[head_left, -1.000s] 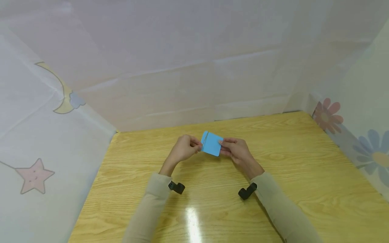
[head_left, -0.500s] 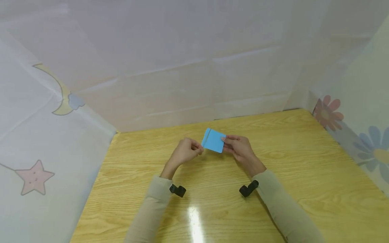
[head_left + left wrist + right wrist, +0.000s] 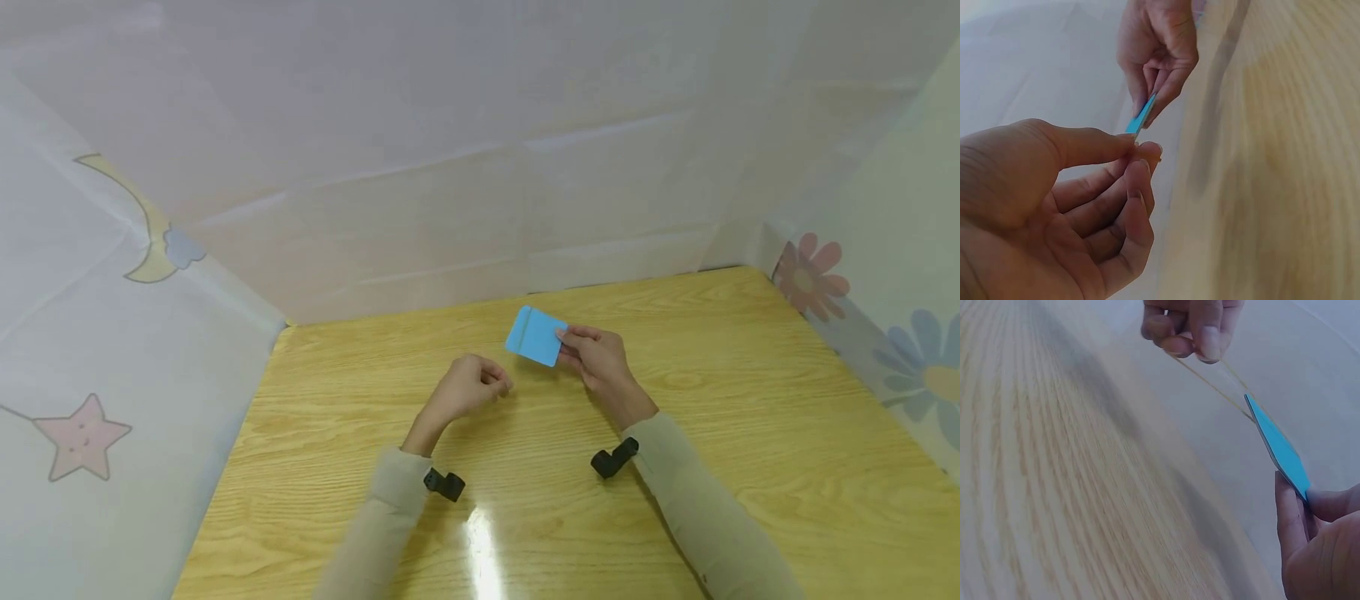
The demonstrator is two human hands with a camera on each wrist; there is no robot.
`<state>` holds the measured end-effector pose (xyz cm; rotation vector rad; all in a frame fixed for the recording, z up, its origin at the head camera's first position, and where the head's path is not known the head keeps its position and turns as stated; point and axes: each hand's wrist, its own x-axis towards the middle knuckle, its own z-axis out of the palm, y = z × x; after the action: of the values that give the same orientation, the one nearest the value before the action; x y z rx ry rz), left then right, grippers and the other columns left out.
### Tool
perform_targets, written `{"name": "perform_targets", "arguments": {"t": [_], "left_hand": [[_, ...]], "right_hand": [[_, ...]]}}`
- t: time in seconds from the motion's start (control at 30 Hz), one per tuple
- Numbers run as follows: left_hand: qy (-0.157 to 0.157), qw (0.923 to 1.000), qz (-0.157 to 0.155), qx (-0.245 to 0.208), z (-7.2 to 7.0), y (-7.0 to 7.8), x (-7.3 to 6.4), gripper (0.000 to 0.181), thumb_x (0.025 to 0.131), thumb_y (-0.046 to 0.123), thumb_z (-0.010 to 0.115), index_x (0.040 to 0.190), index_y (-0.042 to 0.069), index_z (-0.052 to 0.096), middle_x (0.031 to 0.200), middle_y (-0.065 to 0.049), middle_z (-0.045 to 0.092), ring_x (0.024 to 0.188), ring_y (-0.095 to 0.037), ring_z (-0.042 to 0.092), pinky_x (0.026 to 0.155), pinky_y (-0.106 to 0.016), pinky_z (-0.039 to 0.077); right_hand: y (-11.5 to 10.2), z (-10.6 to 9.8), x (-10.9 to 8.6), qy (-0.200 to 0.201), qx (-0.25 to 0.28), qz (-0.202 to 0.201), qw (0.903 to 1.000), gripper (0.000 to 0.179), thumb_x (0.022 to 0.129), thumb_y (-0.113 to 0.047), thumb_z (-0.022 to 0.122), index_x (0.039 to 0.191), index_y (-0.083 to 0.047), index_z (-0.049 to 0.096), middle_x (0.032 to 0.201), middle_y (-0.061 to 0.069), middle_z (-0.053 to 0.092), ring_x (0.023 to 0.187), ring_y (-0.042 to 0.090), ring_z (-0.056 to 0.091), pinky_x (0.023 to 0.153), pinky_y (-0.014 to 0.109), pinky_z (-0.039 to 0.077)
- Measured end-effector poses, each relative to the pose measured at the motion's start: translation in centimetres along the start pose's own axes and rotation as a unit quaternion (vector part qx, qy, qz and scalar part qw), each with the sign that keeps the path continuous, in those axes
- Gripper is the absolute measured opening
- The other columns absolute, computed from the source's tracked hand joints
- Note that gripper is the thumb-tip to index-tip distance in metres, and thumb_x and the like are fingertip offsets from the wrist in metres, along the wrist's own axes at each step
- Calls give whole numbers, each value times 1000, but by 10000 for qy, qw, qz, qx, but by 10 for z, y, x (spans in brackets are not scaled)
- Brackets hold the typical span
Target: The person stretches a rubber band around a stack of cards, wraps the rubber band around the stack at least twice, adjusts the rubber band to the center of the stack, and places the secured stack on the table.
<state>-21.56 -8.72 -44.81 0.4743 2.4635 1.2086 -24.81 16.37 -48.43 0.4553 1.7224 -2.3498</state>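
My right hand (image 3: 600,358) pinches a thin blue square card (image 3: 540,337) with rounded corners by its right edge, thumb on top, and holds it above the table. A narrow band crosses the card near its left edge. In the right wrist view this is a thin yellowish rubber band (image 3: 1213,389), stretched in two strands from the card to the left fingertips. My left hand (image 3: 468,387) pinches the band's other end between thumb and index finger, a short way left of and nearer than the card. Its other fingers are curled.
Beneath both hands is a wood-grain table (image 3: 337,467), with a bright glare streak near the front. Pale cloth walls (image 3: 420,217) enclose its back and sides, printed with a moon, a star and flowers. Each wrist wears a small black camera (image 3: 445,485).
The left hand has drawn away from the card's left edge, toward the front, pulling the band out. The right hand has moved the card slightly back and to the right.
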Motion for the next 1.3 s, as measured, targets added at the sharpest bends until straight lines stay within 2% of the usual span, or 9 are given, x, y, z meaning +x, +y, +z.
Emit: {"name": "perform_targets", "arguments": {"t": [0.3, 0.53, 0.63, 0.73, 0.8, 0.87, 1.0, 1.17, 1.3], "left_hand": [[-29, 9997, 152, 183, 8, -3, -4, 20, 102, 17, 66, 105, 3, 81, 94, -8, 81, 83, -18, 73, 69, -24, 56], [-35, 9879, 1167, 1021, 12, 0, -2, 20, 105, 23, 66, 107, 12, 82, 101, 0, 78, 89, -16, 63, 73, -24, 51], [180, 9679, 1694, 1848, 16, 1, -2, 22, 104, 16, 62, 106, 15, 84, 106, 3, 80, 101, -15, 59, 83, -27, 52], [550, 9350, 2371, 2580, 19, 3, -2, 28, 100, 4, 60, 99, 18, 84, 110, 7, 81, 120, -18, 58, 98, -37, 53], [766, 9134, 2880, 2774, 20, 3, -2, 32, 98, -3, 59, 91, 17, 82, 110, 7, 82, 128, -22, 61, 105, -44, 52], [839, 9040, 3209, 2697, 21, 3, -2, 34, 97, -9, 58, 86, 15, 79, 112, 5, 82, 126, -22, 67, 108, -45, 52], [675, 9110, 3368, 2281, 21, 2, 0, 34, 96, -15, 57, 88, 10, 78, 113, -1, 82, 111, -18, 76, 105, -30, 57], [232, 9446, 3038, 1220, 23, 1, 2, 27, 102, -8, 60, 117, 4, 79, 116, -12, 80, 87, -21, 79, 83, -18, 61], [-112, 9636, 2668, -104, 28, -1, 2, 42, 103, 7, 66, 146, 7, 63, 122, -20, 77, 70, -32, 77, 74, -29, 65]], "right_hand": [[3, -1, 4, 218, 19, -47, 9997, 52, 104, -9, 66, 150, 8, 49, 123, 13, 63, 85, 8, 74, 88, 24, 63], [2, 0, 4, 297, 14, 12, 9996, 52, 103, -9, 67, 149, 8, 51, 122, 11, 65, 87, 8, 74, 90, 25, 63], [-2, 1, 3, 296, 13, -43, 9996, 51, 103, -10, 67, 149, 7, 52, 120, 9, 66, 89, 8, 75, 92, 26, 63], [-4, 2, 2, 280, 4, -53, 9996, 50, 104, -10, 66, 148, 7, 52, 122, 10, 66, 91, 7, 75, 94, 28, 63], [-4, 1, 2, 245, 5, -29, 9997, 52, 104, -9, 66, 150, 7, 50, 123, 11, 65, 90, 7, 75, 95, 28, 62], [-3, 1, 2, 246, 21, 3, 9997, 52, 104, -9, 66, 150, 8, 50, 122, 11, 65, 89, 7, 75, 93, 27, 63], [-1, 1, 4, 206, 31, -9, 9998, 52, 104, -9, 66, 149, 9, 50, 117, 9, 65, 87, 9, 74, 90, 25, 63], [0, 2, 2, 76, 43, -74, 9999, 49, 104, -9, 66, 146, 10, 51, 109, 4, 67, 86, 8, 73, 86, 22, 63], [0, 2, 1, 30, 98, -74, 9999, 46, 103, -9, 67, 143, 10, 53, 99, 0, 71, 85, 9, 75, 86, 23, 64]]}}
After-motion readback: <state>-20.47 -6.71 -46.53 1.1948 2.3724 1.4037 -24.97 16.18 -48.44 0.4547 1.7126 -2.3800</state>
